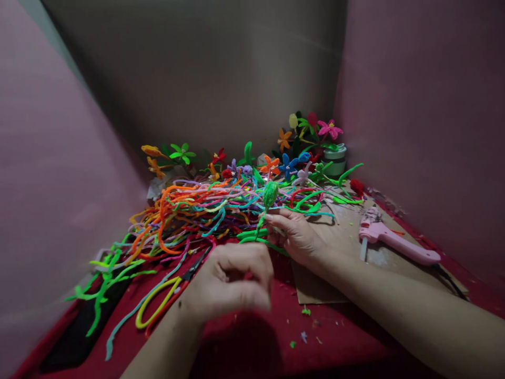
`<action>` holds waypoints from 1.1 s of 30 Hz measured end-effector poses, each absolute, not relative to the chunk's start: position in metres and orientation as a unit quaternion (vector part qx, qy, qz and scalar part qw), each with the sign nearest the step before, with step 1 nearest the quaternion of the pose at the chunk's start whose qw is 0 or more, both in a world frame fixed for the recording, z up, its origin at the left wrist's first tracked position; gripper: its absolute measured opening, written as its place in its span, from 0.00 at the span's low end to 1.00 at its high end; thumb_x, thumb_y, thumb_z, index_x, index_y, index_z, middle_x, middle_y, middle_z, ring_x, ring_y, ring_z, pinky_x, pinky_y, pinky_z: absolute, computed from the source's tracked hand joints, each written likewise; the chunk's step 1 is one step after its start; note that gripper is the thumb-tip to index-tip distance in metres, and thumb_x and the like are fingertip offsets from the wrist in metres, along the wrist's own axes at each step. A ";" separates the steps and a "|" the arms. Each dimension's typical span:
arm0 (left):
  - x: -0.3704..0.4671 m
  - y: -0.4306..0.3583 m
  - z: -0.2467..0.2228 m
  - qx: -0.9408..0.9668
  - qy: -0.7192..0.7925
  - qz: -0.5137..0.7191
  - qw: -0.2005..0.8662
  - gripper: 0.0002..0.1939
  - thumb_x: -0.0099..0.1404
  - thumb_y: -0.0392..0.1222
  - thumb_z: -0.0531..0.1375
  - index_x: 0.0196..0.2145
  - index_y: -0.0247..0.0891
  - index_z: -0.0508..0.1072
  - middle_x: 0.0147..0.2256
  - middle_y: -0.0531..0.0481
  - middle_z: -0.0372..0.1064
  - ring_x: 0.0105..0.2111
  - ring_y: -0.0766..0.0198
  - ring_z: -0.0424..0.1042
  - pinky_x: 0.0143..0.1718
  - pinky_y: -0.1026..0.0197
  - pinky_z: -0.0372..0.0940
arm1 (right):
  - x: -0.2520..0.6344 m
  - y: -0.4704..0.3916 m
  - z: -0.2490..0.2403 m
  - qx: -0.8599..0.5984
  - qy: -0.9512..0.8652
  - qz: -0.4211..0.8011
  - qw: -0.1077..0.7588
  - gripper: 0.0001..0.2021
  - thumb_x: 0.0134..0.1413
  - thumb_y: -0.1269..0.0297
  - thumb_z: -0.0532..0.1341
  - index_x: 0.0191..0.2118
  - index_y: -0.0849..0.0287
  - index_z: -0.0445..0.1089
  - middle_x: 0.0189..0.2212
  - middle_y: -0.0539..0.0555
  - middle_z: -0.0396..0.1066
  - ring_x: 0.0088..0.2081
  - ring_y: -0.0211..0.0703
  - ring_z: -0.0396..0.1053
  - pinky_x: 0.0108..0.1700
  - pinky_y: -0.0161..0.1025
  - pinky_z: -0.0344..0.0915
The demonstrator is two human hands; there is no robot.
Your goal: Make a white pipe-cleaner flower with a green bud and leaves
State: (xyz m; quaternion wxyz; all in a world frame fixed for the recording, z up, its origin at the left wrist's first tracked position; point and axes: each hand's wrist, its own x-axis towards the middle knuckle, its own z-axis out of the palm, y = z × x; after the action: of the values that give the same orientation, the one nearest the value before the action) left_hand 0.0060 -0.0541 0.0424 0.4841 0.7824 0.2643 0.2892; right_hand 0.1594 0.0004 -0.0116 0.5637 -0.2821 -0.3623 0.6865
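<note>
My right hand (294,234) pinches the stem of a green pipe-cleaner bud (270,195), which stands upright above the fingers near the middle of the view. The bud's stem runs down behind my left hand (236,279). My left hand is nearer to me, with its fingers curled and slightly blurred; whether it holds the stem's lower end cannot be made out. Behind both hands lies a heap of colourful pipe cleaners (197,202). Scissors with yellow and red handles (158,297) rest left of my left hand, partly hidden by it.
A pink glue gun (398,243) lies on a brown board (327,287) at the right. Pipe-cleaner flowers (289,166) and a striped pot (334,160) stand at the back. A black flat object (74,337) is at the left on the red cloth (335,342).
</note>
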 end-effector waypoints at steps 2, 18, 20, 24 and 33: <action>0.008 -0.053 0.044 0.816 0.227 0.144 0.512 0.11 0.52 0.45 0.64 0.20 0.35 0.72 0.28 0.47 0.67 0.26 0.65 0.63 0.28 0.63 0.58 | 0.160 0.001 -0.012 -0.281 -0.363 0.686 0.565 0.10 0.38 0.63 0.66 0.23 0.60 0.64 0.16 0.43 0.59 0.17 0.29 0.53 0.20 0.32 0.51; 0.016 -0.058 0.033 0.761 0.166 0.089 0.621 0.11 0.52 0.44 0.64 0.22 0.33 0.70 0.31 0.45 0.70 0.28 0.66 0.69 0.29 0.66 0.62 | 0.160 0.005 -0.019 -0.250 -0.400 0.684 0.557 0.11 0.40 0.64 0.66 0.21 0.59 0.62 0.15 0.43 0.56 0.17 0.30 0.53 0.21 0.31 0.52; 0.022 -0.060 0.028 0.709 0.188 0.107 0.671 0.09 0.57 0.41 0.60 0.23 0.33 0.69 0.35 0.44 0.69 0.26 0.68 0.69 0.24 0.68 0.62 | 0.160 0.005 -0.019 -0.254 -0.403 0.683 0.554 0.11 0.41 0.63 0.66 0.21 0.60 0.62 0.15 0.43 0.56 0.17 0.30 0.54 0.20 0.31 0.52; 0.028 -0.062 0.019 0.598 0.195 0.163 0.760 0.14 0.55 0.31 0.56 0.41 0.35 0.68 0.34 0.46 0.70 0.29 0.65 0.71 0.29 0.63 0.65 | 0.161 0.004 -0.018 -0.263 -0.401 0.680 0.555 0.10 0.40 0.64 0.66 0.22 0.60 0.63 0.16 0.44 0.57 0.18 0.30 0.55 0.21 0.31 0.53; 0.018 -0.054 0.016 0.616 0.301 0.199 0.700 0.04 0.49 0.34 0.56 0.22 0.33 0.70 0.16 0.54 0.58 0.16 0.73 0.56 0.18 0.69 0.52 | 0.161 0.005 -0.018 -0.264 -0.406 0.681 0.550 0.10 0.41 0.65 0.65 0.21 0.60 0.63 0.15 0.44 0.56 0.17 0.30 0.55 0.20 0.31 0.51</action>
State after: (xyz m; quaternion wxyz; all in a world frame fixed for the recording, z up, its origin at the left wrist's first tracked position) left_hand 0.0185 -0.0538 0.0156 0.7002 0.6159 0.3015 0.1987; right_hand 0.1609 0.0047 -0.0183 0.5498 -0.2637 -0.4055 0.6810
